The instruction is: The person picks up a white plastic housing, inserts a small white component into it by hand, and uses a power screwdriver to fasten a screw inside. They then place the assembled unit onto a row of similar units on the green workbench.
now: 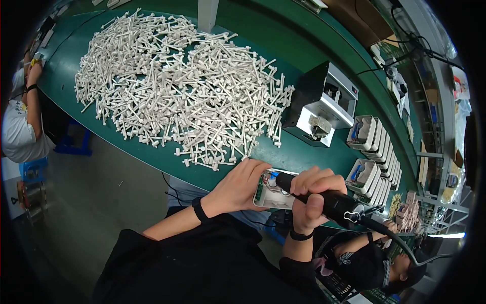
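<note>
Pile (152,109): on surface (298,156), left of machine (306,99)
Casing stacks (379,178): right of machine
Held casing (277,203): before machine

Even, moderately bright indoor light covers the green worktop (306,158), leaving a soft sheen toward the right. A lamp tube (446,235) glares white at the right. The right hand (318,196) looks reasonably sharp; the black clothing (202,266) nearby sinks into shadow with little detail. Fisheye distortion bends outer edges, softening them toward a black rim.
</note>
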{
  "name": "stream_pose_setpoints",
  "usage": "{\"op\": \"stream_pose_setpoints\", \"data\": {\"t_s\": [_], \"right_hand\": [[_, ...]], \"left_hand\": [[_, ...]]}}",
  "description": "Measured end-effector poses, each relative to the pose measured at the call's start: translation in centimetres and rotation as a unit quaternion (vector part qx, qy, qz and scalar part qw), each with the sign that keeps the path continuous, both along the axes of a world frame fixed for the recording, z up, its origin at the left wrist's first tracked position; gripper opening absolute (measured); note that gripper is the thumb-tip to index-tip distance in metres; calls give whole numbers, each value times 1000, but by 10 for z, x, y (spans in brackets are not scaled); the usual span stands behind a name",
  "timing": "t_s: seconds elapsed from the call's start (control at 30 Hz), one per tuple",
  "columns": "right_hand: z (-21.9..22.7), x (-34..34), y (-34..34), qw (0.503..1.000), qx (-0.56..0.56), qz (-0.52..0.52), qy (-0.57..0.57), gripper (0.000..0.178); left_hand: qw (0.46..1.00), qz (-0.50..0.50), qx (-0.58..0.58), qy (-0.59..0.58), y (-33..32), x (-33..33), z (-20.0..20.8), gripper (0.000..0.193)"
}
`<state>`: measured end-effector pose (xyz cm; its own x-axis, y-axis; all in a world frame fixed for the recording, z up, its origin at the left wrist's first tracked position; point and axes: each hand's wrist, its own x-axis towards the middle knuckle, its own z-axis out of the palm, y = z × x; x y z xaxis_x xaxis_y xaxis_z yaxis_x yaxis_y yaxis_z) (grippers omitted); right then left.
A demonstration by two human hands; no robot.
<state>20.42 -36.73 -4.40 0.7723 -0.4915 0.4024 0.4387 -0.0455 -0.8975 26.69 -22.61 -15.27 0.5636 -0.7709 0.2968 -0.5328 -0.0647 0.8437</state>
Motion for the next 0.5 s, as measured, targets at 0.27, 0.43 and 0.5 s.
{"op": "stream_pose_setpoints", "data": {"t_s": [0.27,0.43,0.5], "right_hand": [[-13,1,2,1000,-19,8,13,35],[-18,1,1,1000,-4,0,-2,35],[-20,1,-3,1000,11,0,-10,35]], "left_hand": [[1000,3,6,-11,0,-1,-1,97],[1000,5,22,-4,3,-2,-1,98],[1000,-2,25,-1,1,-3,-1,97]]}}
